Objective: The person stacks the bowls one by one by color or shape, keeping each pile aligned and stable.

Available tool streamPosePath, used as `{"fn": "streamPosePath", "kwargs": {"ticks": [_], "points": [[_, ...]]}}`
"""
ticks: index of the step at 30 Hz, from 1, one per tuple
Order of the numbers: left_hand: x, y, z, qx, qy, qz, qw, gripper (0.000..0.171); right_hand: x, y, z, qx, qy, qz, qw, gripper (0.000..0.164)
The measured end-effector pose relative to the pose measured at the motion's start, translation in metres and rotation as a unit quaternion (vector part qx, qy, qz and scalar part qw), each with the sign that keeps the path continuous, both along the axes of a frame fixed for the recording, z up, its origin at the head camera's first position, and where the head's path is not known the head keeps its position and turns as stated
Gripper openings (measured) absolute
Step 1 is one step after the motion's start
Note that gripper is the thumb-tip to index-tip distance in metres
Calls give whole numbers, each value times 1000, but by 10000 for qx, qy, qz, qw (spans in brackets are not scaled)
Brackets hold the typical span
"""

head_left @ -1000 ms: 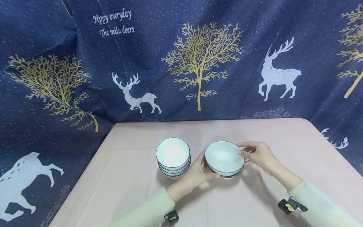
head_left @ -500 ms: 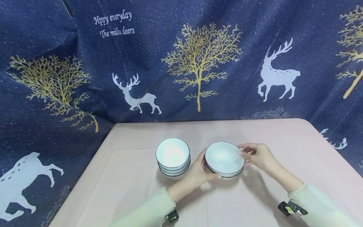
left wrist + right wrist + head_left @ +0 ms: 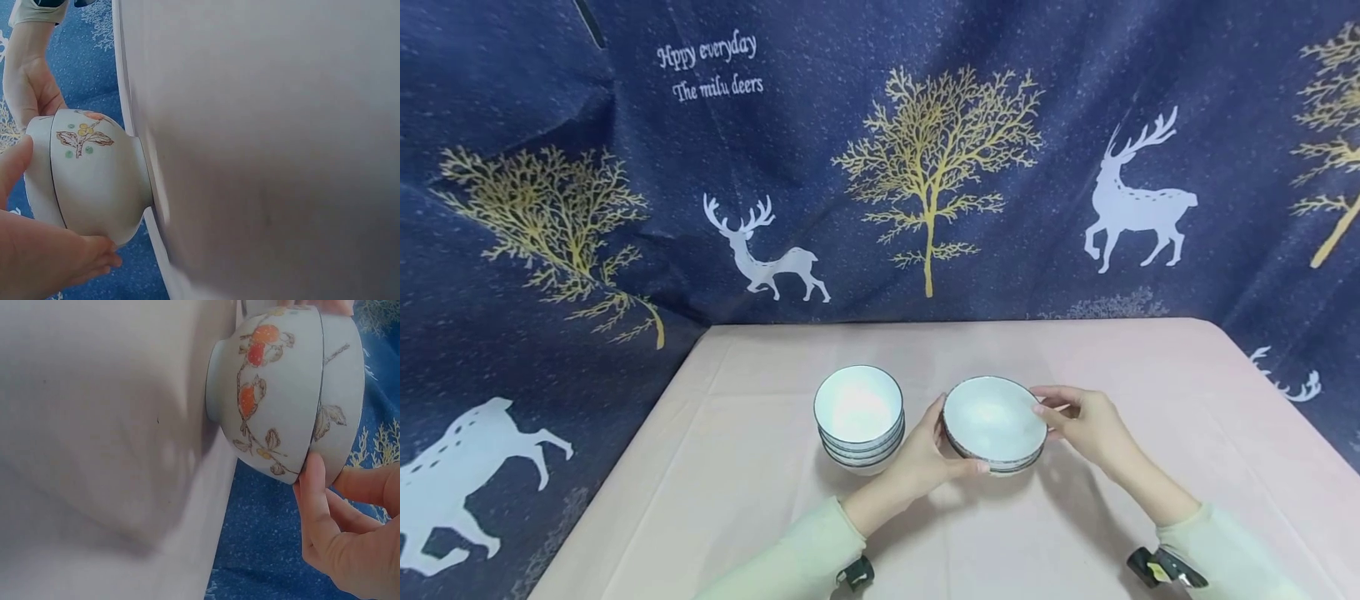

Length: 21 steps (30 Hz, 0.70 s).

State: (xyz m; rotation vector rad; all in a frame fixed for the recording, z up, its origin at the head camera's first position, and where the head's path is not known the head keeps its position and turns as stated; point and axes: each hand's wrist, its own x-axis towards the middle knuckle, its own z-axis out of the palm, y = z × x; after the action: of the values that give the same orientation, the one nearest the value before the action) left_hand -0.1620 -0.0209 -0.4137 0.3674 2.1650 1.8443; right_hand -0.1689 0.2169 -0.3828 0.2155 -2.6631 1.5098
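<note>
Two nested white bowls with dark rims stand on the table right of centre in the head view; the upper bowl [image 3: 995, 419] sits inside the lower bowl [image 3: 275, 394]. Orange fruit and brown leaves are painted on their outsides. My left hand [image 3: 917, 462] curves round the left and near side, its thumb near the rims. With thumb and fingers, my right hand [image 3: 1093, 427] pinches the upper bowl's rim on the right. The left wrist view shows the lower bowl's foot against the table. Inside the upper bowl, nothing is seen.
Just left of my left hand stands a stack of several similar bowls [image 3: 858, 406]. A pale pink cloth covers the table [image 3: 760, 500]. Behind it hangs a dark blue curtain [image 3: 1022, 292] printed with deer and trees.
The upper bowl has settled slightly lower into the lower one, the rims now closer together. Both hands keep their hold and barely move; the head view shifts a little.
</note>
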Motion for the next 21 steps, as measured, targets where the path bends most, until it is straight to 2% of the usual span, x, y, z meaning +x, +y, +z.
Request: {"fn": "streamPosePath", "kwargs": {"ticks": [6,15,18,21], "points": [[0,1,0,-69,-1,14,10000,111,3,-1,-4,95,391,-116,9991,30],[0,-1,-5,107,109,-105,9998,111,8,-4,-7,305,585,-215,9976,29],[0,-1,-5,128,99,-108,9998,111,6,-4,-5,481,723,-116,9962,33],[-1,0,-5,108,127,-103,9998,110,3,-5,-3,567,810,213,9949,42]]}}
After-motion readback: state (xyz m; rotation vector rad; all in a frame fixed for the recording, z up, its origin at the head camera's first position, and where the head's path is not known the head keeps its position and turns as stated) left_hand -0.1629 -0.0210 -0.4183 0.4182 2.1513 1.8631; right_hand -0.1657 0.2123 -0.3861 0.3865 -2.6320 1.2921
